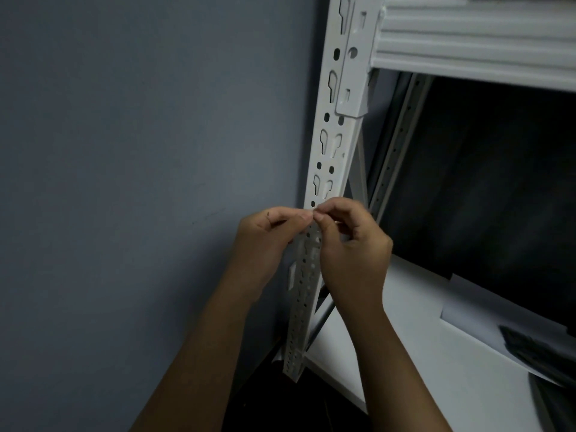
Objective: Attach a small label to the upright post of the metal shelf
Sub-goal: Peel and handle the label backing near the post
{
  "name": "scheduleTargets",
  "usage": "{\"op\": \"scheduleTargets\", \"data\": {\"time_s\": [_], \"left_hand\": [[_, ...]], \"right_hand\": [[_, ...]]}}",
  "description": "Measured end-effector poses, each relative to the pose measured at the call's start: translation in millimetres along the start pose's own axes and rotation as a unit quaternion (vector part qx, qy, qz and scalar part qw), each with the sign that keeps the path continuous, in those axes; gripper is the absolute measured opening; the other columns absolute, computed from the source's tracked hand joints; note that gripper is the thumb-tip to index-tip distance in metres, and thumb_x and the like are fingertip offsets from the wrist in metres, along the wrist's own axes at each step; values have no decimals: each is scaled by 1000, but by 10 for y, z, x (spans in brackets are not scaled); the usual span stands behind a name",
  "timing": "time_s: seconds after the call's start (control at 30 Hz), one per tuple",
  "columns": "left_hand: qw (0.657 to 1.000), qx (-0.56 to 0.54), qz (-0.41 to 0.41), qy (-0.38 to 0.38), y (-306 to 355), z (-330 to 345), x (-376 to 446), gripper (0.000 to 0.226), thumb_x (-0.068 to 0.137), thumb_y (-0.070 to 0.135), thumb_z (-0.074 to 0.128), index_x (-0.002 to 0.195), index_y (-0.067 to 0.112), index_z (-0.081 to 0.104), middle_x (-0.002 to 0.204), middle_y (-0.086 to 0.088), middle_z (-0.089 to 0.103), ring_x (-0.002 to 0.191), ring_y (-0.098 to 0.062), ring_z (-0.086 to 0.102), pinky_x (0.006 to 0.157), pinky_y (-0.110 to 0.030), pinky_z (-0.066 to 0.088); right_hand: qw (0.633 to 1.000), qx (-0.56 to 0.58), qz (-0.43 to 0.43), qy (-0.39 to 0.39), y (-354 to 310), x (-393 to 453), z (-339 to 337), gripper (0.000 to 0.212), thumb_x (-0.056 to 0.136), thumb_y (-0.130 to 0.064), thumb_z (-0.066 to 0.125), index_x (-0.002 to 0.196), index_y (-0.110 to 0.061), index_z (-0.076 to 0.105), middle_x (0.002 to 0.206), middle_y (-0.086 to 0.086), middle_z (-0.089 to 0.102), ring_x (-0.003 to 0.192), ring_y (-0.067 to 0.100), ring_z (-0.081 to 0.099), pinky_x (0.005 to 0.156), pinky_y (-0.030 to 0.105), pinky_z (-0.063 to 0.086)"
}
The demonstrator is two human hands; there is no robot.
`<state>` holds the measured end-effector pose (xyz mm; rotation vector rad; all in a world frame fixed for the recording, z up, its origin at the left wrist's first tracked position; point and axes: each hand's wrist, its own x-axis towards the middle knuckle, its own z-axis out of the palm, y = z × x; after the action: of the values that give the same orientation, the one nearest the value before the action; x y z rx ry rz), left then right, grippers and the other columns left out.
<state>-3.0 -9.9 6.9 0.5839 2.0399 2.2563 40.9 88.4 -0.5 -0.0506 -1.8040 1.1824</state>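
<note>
Post: the white slotted post (pixel 327 151) runs from 12 o'clock down toward 6 o'clock, leaning a little in this wide view, with a beam (pixel 473 35) hooked to it at 1 o'clock.
Left hand: the left hand (pixel 265 244) comes in from 7 o'clock, fingers curled, thumb and forefinger closed in a narrow pinch right in front of the post.
Right hand: the right hand (pixel 352 247) comes in from 5 o'clock and mirrors it, fingertips meeting the left ones at the post's face.
Label: I can't make out the label itself; if it is here it sits between those pinched tips at the centre of the view, too small and too covered to see.
Why held so: two pinches tip to tip look like the way to peel or square up a tiny sticker, close to the metal so it can go straight on.
Spot: the tips sit just below a pair of keyhole slots, probably aiming for a plain strip between holes where it can stick flat.
Stage: my guess is early to middle, with nothing visibly stuck on the post yet.
Around: grey wall (pixel 124 151) at 9 o'clock, white shelf board (pixel 405 338) at 4 o'clock.
Risk: a label this small may fold on itself or bridge a hole.
</note>
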Motion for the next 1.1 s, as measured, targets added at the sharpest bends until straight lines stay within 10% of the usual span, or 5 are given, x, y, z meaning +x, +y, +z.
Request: {"op": "scheduleTargets", "data": {"time_s": [0.27,0.47,1.1], "left_hand": [[995,66,54,52,13,90,-26,7,82,10,69,80,16,72,77,7,69,70,3,63,63,-7,45],[994,35,63,76,33,100,-25,9,83,10,68,80,18,71,68,13,68,69,4,63,63,-7,45],[994,5,83,65,-33,-14,11,14,80,7,69,78,20,71,72,12,72,70,1,65,63,-10,46]], "right_hand": [[973,160,153,67,-70,-25,54,25,83,9,64,78,-14,54,70,-9,68,73,2,68,70,13,51],[860,406,294,92,-82,40,-1,23,87,9,57,89,-12,48,70,1,71,66,9,65,67,19,55],[931,269,234,-83,-112,119,-106,25,79,4,69,96,-11,58,78,3,75,79,16,72,77,23,57]]}}
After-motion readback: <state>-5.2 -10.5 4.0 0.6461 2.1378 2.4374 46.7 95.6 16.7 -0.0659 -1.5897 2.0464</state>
